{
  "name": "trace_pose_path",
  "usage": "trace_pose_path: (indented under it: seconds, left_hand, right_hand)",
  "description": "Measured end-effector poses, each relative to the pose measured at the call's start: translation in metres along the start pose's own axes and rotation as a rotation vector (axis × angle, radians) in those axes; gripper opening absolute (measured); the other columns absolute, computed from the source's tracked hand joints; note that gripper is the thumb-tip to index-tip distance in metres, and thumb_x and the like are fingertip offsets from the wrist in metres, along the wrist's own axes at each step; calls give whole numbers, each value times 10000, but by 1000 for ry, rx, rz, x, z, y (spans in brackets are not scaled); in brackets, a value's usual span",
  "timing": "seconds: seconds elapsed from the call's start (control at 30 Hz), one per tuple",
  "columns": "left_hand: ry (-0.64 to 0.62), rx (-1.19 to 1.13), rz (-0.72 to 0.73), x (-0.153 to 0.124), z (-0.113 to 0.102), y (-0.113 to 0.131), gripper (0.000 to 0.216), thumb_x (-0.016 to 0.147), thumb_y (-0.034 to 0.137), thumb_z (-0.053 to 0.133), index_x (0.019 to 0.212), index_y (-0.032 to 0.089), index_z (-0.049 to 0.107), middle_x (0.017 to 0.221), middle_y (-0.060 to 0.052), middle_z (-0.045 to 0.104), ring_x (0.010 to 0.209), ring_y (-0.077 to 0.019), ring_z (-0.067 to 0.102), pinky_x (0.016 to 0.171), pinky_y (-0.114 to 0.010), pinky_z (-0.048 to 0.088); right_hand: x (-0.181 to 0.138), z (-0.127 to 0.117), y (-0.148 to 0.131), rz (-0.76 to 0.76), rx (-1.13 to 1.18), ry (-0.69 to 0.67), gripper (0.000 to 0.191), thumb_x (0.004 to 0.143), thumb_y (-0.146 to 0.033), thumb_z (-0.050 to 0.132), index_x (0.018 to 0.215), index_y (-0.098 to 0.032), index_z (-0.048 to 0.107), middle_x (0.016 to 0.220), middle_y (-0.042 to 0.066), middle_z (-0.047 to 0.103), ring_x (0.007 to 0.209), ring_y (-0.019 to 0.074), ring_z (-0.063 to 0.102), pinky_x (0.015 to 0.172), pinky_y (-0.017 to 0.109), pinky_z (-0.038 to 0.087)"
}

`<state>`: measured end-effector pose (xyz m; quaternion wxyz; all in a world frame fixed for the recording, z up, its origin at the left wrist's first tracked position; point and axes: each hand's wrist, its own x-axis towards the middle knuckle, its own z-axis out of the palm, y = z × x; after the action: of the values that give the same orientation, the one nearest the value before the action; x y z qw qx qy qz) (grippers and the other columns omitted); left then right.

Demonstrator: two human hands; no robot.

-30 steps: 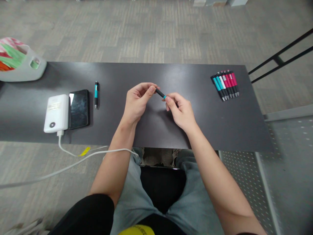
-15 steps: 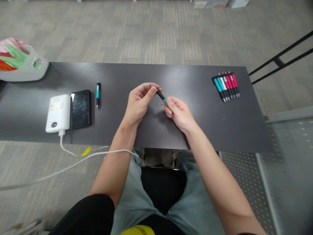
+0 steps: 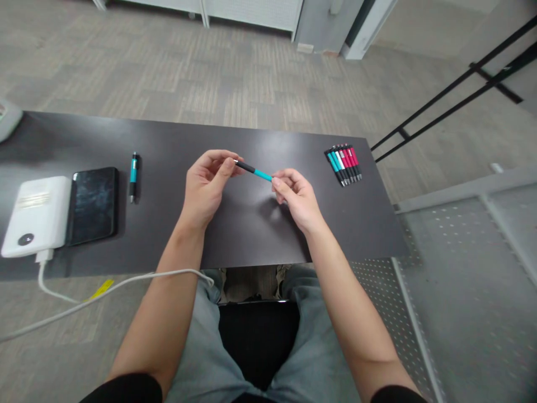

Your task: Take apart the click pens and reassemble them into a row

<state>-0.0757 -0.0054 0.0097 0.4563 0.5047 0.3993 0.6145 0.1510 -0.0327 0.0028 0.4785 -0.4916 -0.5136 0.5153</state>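
Above the middle of the dark table, a teal pen with a black grip (image 3: pixel 254 170) is held between both hands. My left hand (image 3: pixel 207 182) is closed on its black tip end, thumb against fingers. At the teal end, the thumb and fingers of my right hand (image 3: pixel 296 196) pinch the barrel, hiding the pen's far end. Another teal and black pen (image 3: pixel 133 178) lies alone to the left of my left hand. On the right, several teal, white and pink pens (image 3: pixel 343 165) lie side by side in a row.
A white power bank (image 3: pixel 37 215) with a cable plugged in lies at the left, beside a black phone-like slab (image 3: pixel 93 204). The white cable (image 3: pixel 126 282) runs across near my left forearm. Part of a white container (image 3: pixel 9 120) shows at the far left.
My view has swung right, so the table things appear further left. My right hand has slid back along the pen, and more of its teal barrel shows between my hands.
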Motion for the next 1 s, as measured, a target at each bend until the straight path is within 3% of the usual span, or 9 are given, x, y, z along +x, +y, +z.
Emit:
trace_pose_path:
  seconds: [0.17, 0.4, 0.47, 0.57, 0.67, 0.77, 1.0]
  left_hand:
    - [-239, 147, -7, -10, 9, -5, 408, 850, 592, 1077, 1013, 277, 876, 956, -72, 863, 857, -256, 818, 850, -375, 684]
    - [-367, 183, 18, -20, 28, -18, 367, 866, 552, 1060, 1137, 367, 895, 1023, -57, 910, 906, -308, 868, 872, -431, 739]
    - [-371, 219, 31, -19, 26, -19, 419, 859, 549, 1066, 1194, 374, 886, 1023, -56, 916, 924, -321, 878, 818, -412, 727]
    - [-323, 303, 72, -15, 19, -20, 439, 860, 541, 1065, 1227, 380, 885, 1024, -52, 919, 926, -332, 869, 760, -393, 689]
    - [-305, 370, 94, -12, 11, -22, 385, 887, 576, 1028, 1194, 386, 893, 989, -37, 909, 884, -328, 844, 764, -401, 673]
    - [-339, 422, 111, -11, 7, -24, 319, 930, 604, 971, 1160, 397, 894, 984, -31, 905, 863, -331, 835, 757, -417, 669]
    - [-403, 484, 169, -12, 6, -29, 264, 963, 580, 928, 1153, 399, 893, 990, -34, 899, 854, -343, 830, 617, -395, 604]
  right_hand:
    - [8, -13, 0, -50, 55, 223, 632, 776, -862, 943, 1065, -353, 707, 842, 21, 615, 714, 248, 539, 643, 442, 531]
    - [-5, -15, -3, -70, -145, 71, 482, 908, -788, 934, 1100, -354, 853, 1142, 77, 843, 932, 299, 741, 791, 474, 656]
    - [-5, -27, -4, -97, -212, 66, 428, 977, -749, 893, 1156, -362, 865, 1211, 76, 860, 1022, 315, 775, 870, 489, 671]
    - [-1, -62, -2, -191, -436, 135, 345, 1036, -682, 843, 1131, -351, 866, 1116, 85, 836, 976, 318, 776, 895, 502, 653]
    - [4, -105, 5, -280, -653, 297, 339, 1022, -661, 814, 1096, -332, 852, 1059, 121, 806, 955, 359, 775, 935, 575, 640]
    - [4, -133, 16, -221, -697, 385, 321, 965, -618, 867, 1097, -331, 811, 1046, 131, 843, 908, 385, 793, 914, 611, 628]
    - [-1, -142, 19, -193, -886, 526, 251, 1010, -499, 866, 883, -337, 723, 976, 99, 843, 817, 340, 761, 740, 469, 575]
